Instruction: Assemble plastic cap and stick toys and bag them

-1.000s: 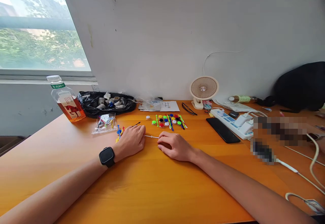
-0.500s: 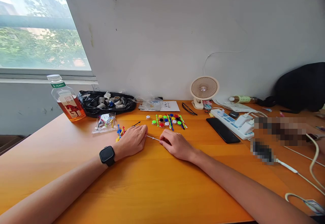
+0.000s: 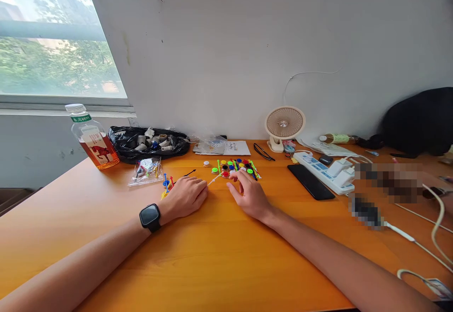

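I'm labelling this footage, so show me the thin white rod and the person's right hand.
Thin white rod (image 3: 214, 180): head view, middle of its visible shaft.
Right hand (image 3: 252, 195): head view, back of the hand.

Bottle (image 3: 99, 150), green neck label (image 3: 81, 118), "东方树叶"
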Demonstrator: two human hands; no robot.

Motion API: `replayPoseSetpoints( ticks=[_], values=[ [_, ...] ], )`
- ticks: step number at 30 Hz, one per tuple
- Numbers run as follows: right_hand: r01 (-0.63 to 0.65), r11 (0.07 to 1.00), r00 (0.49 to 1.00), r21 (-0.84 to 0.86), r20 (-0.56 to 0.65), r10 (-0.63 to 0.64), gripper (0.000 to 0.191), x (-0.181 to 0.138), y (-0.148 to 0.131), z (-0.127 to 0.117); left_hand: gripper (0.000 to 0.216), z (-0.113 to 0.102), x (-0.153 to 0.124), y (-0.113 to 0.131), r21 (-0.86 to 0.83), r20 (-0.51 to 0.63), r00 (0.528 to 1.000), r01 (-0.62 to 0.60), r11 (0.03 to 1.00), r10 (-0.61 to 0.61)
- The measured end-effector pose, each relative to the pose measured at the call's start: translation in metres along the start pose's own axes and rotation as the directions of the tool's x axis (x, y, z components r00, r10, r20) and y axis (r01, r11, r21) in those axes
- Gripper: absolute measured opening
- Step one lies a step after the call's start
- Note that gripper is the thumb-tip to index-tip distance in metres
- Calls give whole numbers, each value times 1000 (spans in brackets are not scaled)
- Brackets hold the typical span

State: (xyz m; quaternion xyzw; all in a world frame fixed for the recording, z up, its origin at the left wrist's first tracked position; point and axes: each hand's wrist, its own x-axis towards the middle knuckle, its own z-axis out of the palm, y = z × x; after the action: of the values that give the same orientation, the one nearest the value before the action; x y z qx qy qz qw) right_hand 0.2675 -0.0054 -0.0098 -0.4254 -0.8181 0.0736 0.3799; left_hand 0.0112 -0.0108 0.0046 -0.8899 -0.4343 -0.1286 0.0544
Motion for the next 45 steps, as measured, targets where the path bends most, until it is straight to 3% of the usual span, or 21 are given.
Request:
replayPoseSetpoints(
  ticks=[4, 8, 36, 45],
  values=[
    [18, 999, 1000, 33, -10, -17, 16, 0, -2, -3, 43, 8, 3, -8, 43, -65, 944, 327, 944, -324],
    [32, 999, 998, 44, 61, -35, 13, -2, -2, 0, 52, 14, 9, -20, 65, -53, 898, 439, 896, -437],
    [33, 998, 987, 55, 158, -41, 13, -2, -1, 0, 48, 14, 11, -22, 112, -16, 940, 339, 934, -339],
    [47, 997, 982, 64, 178, -58, 12, -2, -2, -1, 43, 8, 10, -18, 151, 44, 979, 189, 970, -198]
  ],
)
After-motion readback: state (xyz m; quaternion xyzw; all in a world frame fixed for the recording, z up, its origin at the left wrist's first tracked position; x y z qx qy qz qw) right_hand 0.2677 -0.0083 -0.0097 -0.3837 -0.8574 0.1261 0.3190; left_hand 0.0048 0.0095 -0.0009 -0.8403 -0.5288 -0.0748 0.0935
